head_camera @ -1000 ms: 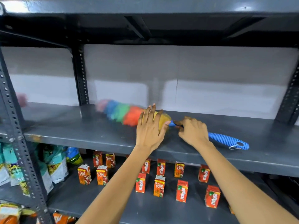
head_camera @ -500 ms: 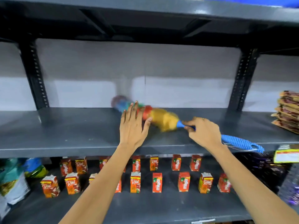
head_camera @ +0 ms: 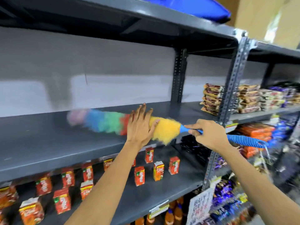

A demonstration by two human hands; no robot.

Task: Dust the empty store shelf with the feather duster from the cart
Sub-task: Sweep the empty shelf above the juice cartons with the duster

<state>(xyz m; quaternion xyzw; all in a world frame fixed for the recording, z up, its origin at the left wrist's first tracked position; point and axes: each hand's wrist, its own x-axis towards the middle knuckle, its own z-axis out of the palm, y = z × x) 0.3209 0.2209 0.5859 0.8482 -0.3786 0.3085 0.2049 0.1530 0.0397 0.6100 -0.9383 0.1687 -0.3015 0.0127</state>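
Observation:
A rainbow feather duster lies along the empty dark grey shelf, its pink tip blurred at the left and its yellow end near the shelf's front edge. My left hand rests flat with spread fingers over the red and yellow feathers. My right hand grips the thin blue shaft just behind the feathers. The ribbed blue handle sticks out to the right past my wrist, beyond the shelf's corner.
A perforated steel upright stands right of the shelf. Stacked snack packets sit at the shelf's right end and on the neighbouring bay. Red juice cartons stand on the shelf below. Another shelf hangs overhead.
The duster and both hands have swept rightward along the shelf toward its right end. The view has swung right too, bringing the upright and the neighbouring stocked bay into sight.

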